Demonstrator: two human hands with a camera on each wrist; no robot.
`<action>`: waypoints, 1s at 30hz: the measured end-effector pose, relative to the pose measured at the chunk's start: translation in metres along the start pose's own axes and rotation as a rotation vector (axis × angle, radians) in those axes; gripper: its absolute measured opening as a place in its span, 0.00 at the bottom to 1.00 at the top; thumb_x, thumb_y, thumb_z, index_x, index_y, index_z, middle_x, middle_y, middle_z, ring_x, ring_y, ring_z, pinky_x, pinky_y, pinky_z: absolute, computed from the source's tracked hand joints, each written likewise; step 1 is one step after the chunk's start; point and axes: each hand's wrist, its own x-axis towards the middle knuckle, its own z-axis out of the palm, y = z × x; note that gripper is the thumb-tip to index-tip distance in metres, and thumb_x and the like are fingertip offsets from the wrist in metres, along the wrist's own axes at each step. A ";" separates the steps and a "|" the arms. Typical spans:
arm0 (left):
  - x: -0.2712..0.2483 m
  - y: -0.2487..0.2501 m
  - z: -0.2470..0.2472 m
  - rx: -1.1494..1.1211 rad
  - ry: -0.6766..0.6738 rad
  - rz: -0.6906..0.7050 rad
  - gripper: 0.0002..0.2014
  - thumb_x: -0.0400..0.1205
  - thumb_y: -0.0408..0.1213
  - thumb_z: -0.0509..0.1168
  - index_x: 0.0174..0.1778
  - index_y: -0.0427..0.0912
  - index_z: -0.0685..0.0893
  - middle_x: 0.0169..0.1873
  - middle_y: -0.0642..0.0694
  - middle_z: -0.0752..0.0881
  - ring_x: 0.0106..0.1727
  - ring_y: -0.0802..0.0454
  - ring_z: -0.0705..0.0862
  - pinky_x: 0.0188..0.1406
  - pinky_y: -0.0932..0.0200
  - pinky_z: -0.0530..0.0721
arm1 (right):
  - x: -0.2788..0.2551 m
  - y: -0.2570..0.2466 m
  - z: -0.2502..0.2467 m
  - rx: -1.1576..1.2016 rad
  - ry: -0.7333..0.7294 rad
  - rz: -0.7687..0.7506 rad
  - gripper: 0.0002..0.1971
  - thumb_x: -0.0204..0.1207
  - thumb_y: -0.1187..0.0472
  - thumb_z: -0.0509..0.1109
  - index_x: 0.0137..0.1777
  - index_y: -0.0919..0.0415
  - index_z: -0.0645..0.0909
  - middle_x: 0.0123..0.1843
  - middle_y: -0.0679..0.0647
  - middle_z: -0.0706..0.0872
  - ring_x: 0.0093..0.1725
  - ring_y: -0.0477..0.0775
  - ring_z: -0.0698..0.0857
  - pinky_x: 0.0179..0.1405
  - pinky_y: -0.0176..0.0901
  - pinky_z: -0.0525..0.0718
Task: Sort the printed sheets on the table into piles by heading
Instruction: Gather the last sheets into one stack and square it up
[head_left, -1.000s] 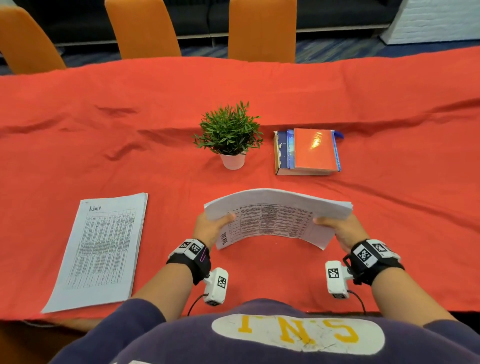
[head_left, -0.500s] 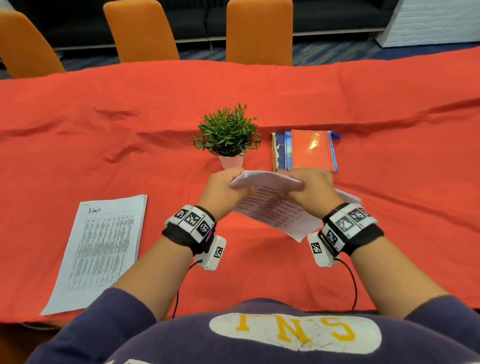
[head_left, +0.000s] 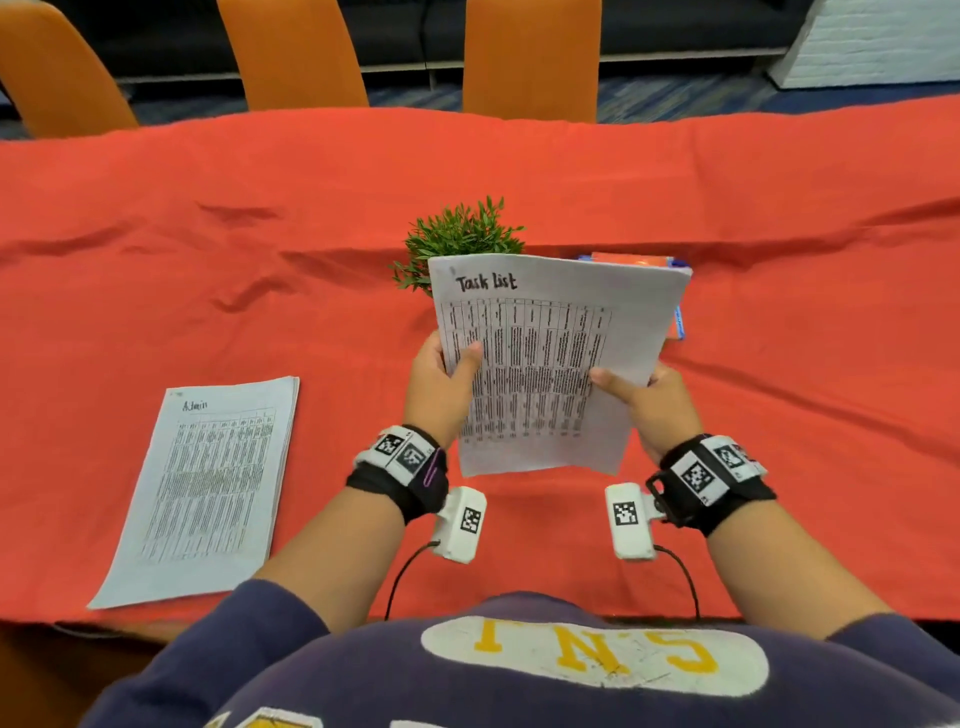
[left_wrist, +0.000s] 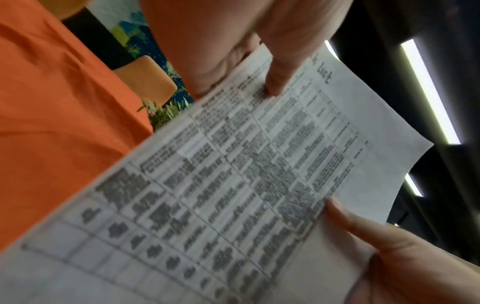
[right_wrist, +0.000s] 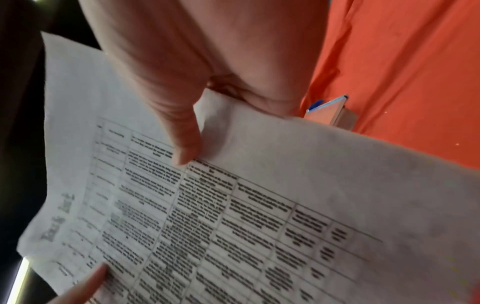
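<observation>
A person is sitting at a bench (head_left: 519, 171) covered in a red cloth, holding a stack of printed sheets (head_left: 550, 364) up in the air in front of their chest. The left hand (head_left: 439, 387) is gripping the stack's left edge, thumb pressing on the front and the fingers hidden behind the paper. The right hand (head_left: 652, 402) is gripping the right edge the same way. The top sheet is facing the person, and its handwritten heading is reading "Task list". The stack's long axis is running away from the person, heading at the far, raised end, and the whole stack is leaning slightly to the right.

One pile (head_left: 208, 483), headed "Admin", is already lying flat on the bench to the person's left, its long axis also running away from the person with the heading at the far end. No second pile is showing on the bench, so the sorting appears to be only partly done: the held sheets are not yet laid down. How many headings the held stack contains cannot be told.

Behind the held sheets, a small potted plant (head_left: 462, 236) and some books (head_left: 636, 260) are standing partly hidden.
</observation>
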 end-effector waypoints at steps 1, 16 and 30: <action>-0.002 0.001 0.004 -0.006 0.035 0.026 0.10 0.84 0.32 0.63 0.60 0.42 0.80 0.54 0.49 0.88 0.56 0.55 0.87 0.58 0.57 0.84 | -0.002 0.003 0.003 0.010 0.017 0.001 0.10 0.71 0.68 0.76 0.49 0.55 0.87 0.46 0.44 0.93 0.49 0.46 0.90 0.54 0.45 0.84; -0.034 -0.047 0.008 0.075 0.089 -0.054 0.11 0.86 0.33 0.57 0.60 0.54 0.70 0.54 0.64 0.81 0.54 0.74 0.80 0.56 0.69 0.78 | -0.013 0.052 0.008 -0.070 -0.028 0.142 0.11 0.74 0.67 0.74 0.52 0.50 0.85 0.51 0.43 0.90 0.54 0.47 0.88 0.60 0.45 0.82; -0.016 -0.068 -0.030 0.308 0.180 -0.282 0.07 0.86 0.38 0.54 0.55 0.38 0.68 0.38 0.51 0.67 0.44 0.51 0.67 0.44 0.55 0.70 | 0.014 0.052 0.046 -0.200 -0.082 0.211 0.09 0.77 0.65 0.71 0.56 0.58 0.83 0.55 0.56 0.90 0.50 0.55 0.89 0.54 0.50 0.86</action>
